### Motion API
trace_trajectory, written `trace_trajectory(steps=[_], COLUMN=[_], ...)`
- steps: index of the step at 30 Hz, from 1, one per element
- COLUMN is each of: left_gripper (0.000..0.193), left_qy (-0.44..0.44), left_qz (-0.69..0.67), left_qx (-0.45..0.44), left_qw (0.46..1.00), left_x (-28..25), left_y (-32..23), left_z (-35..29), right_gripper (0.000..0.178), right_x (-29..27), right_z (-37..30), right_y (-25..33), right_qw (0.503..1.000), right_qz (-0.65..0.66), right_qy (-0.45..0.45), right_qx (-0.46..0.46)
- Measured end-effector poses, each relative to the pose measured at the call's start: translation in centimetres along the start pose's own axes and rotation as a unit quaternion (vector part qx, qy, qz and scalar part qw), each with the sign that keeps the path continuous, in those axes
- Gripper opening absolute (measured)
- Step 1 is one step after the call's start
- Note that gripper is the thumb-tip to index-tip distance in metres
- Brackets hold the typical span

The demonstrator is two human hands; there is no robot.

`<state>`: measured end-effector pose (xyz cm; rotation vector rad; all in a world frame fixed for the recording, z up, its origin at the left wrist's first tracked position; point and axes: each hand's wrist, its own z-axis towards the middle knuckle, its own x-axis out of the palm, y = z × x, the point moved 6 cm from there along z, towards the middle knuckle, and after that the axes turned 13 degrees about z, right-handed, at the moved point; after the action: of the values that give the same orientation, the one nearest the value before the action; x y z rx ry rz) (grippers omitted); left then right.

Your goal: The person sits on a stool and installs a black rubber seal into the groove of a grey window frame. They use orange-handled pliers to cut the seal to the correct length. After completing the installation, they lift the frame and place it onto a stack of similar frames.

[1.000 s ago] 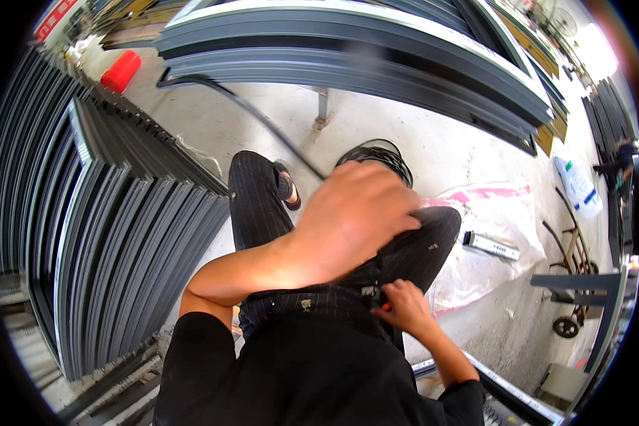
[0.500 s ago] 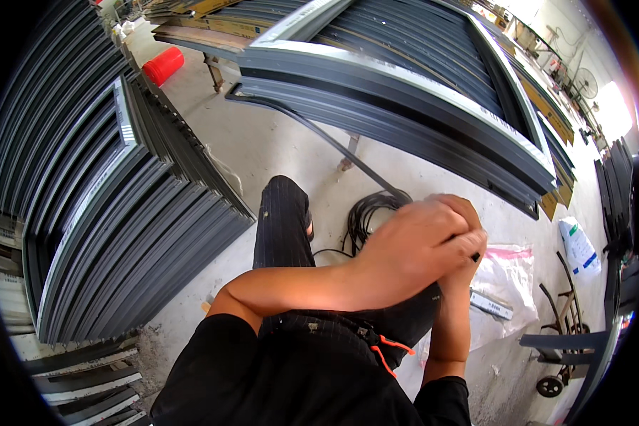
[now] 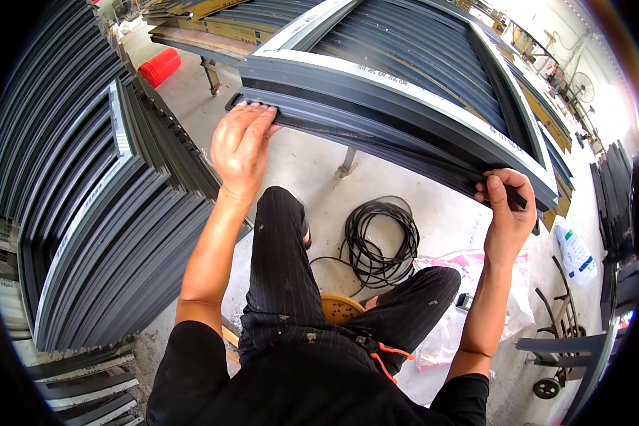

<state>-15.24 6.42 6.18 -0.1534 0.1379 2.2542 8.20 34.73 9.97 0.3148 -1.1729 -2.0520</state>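
Note:
A dark grey metal frame with whitish film along its top edge lies on a stack in front of me. Along its near side runs a thin black rubber-like strip, stretched between my two hands. My left hand presses its closed fingers on the strip at the frame's left end; the thumb is mostly hidden. Near the right end, my right hand pinches the strip between thumb and fingers, against the frame's side. Below, a coil of black strip lies on the floor between my knees, one end trailing left.
Tall stacks of grey frames stand close on my left. A red bucket lies on its side beyond them. On the right are a clear plastic bag, a white-and-blue bag and a hand truck. A yellowish round seat shows beneath me.
My hands were together over the coil, with the strip running up to the frame's left corner. Now they are apart at the frame's near side, and the strip lies along it.

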Motion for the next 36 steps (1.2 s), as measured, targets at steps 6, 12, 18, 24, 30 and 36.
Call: trace_trajectory(steps=[6, 12, 18, 24, 30, 36], left_gripper=[0.023, 0.036, 0.035, 0.029, 0.029, 0.029], left_qy=[0.024, 0.057, -0.014, -0.013, -0.011, 0.023], left_qz=[0.03, 0.05, -0.025, -0.044, -0.057, -0.034], left_qx=[0.028, -0.018, 0.03, 0.026, 0.024, 0.001], left_qw=[0.999, 0.997, 0.999, 0.999, 0.998, 0.999], left_x=[-0.2, 0.0, 0.8, 0.8, 0.8, 0.6], left_y=[0.2, -0.2, -2.1, -1.8, -1.5, -2.1], left_z=[0.3, -0.3, -1.3, -0.1, 0.0, 0.4], right_gripper=[0.009, 0.012, 0.016, 0.02, 0.023, 0.025], right_x=[-0.3, -1.5, -0.3, -0.4, -0.8, 0.2], right_z=[-0.1, -0.2, -1.0, -0.7, -0.6, -0.5], right_y=[0.0, 0.0, 2.8, 2.7, 2.3, 1.8], right_qw=[0.999, 0.998, 0.997, 0.973, 0.954, 0.927], right_qz=[-0.031, 0.028, -0.066, -0.227, -0.295, -0.347], right_qy=[0.003, -0.011, -0.034, -0.026, 0.014, 0.08], right_qx=[0.018, 0.052, 0.019, -0.043, -0.048, -0.118])
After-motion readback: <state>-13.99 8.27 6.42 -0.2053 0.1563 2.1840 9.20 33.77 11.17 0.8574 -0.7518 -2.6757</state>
